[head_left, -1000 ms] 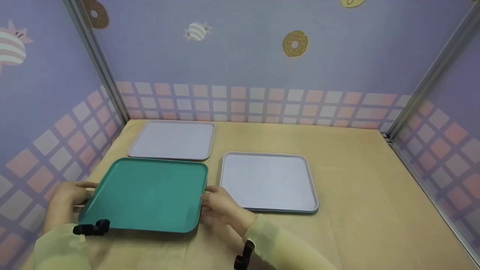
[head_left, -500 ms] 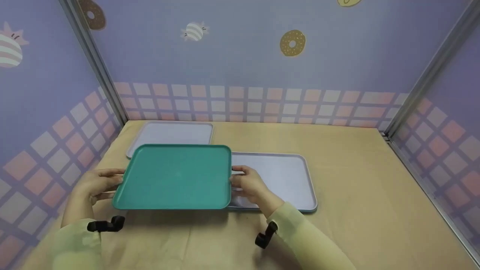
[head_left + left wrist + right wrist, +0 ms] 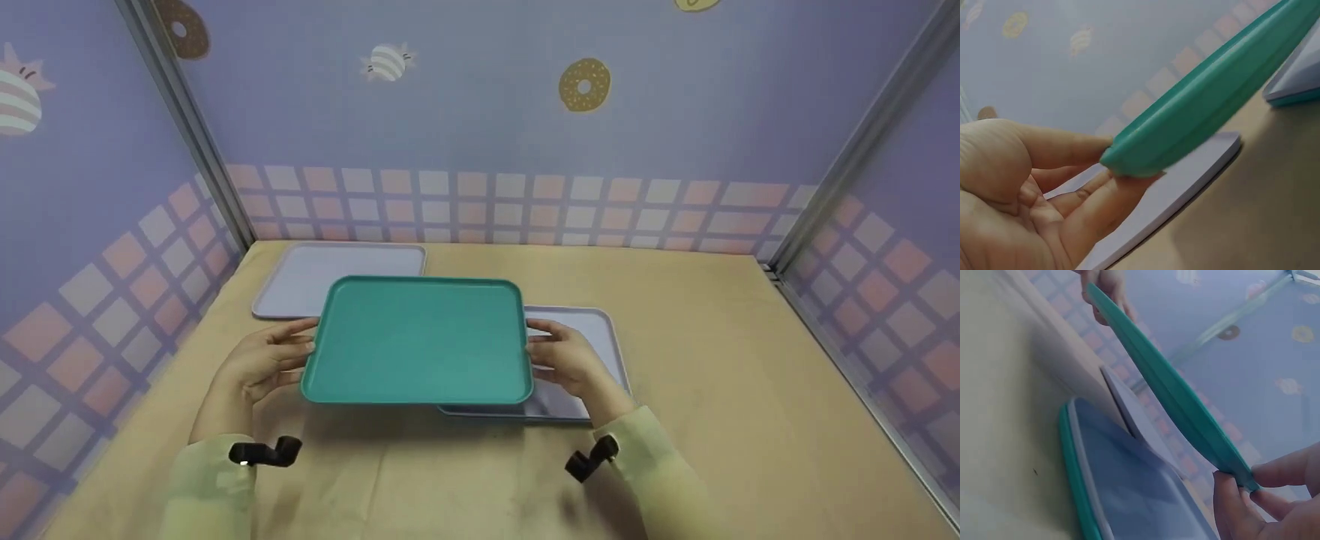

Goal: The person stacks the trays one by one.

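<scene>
Green tray (image 3: 417,341) aloft, left hand (image 3: 262,361) and right hand (image 3: 568,361) pinching its ends, partly hiding far pale tray (image 3: 330,266), near pale tray (image 3: 591,330).

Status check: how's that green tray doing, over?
Left hand, right hand: pinching opposite edges. Green tray: held above table. Nothing visibly blocking; pale-topped tray stack sits lower.

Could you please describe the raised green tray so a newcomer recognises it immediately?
Start from the beige table. Above it, left grip and right grip hold the green tray by opposite sides. Its raised, green top distinguishes it from the far pale tray and near pale tray.
</scene>
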A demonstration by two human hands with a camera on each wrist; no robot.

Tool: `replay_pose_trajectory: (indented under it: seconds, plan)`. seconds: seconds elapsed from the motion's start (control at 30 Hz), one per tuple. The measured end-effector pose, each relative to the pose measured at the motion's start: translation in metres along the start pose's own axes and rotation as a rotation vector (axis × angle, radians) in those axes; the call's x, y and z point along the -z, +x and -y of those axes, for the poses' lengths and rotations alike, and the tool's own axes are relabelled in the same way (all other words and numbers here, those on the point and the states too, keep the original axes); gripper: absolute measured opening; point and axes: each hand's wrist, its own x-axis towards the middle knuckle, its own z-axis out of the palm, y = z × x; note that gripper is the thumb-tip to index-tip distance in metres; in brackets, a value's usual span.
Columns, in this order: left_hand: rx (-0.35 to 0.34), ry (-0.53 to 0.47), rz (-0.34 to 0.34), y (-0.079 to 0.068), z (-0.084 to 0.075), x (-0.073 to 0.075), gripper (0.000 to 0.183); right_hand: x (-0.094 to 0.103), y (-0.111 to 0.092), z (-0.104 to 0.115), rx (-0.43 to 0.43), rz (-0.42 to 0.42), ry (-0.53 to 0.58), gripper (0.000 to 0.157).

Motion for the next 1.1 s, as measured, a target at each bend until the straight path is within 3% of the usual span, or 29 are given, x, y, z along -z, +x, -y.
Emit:
replay_pose_trajectory:
  seconds: [0.2, 0.43, 0.67, 0.83, 1.1]
  plan:
    - [-0.012, -0.065, 0.005, 0.014, 0.007, -0.034, 0.065, 0.037, -0.008, -0.004, 0.000, 0.006, -0.025, 0.058]
    - [-0.014, -0.072, -0.004, 0.033, 0.016, -0.075, 0.060, 0.079, -0.019, -0.002, 0.001, -0.007, -0.063, 0.060]
    - [-0.022, -0.058, -0.026, 0.049, 0.021, -0.114, 0.056, 0.116, -0.027, 0.002, 0.026, -0.055, -0.175, 0.059]
    - [-0.038, 0.037, -0.070, 0.060, 0.026, -0.134, 0.053, 0.132, -0.029, 0.000, 0.013, -0.083, -0.207, 0.059]
    - [-0.078, 0.205, -0.119, 0.069, 0.035, -0.156, 0.048, 0.140, -0.026, -0.008, -0.050, -0.162, -0.286, 0.058]
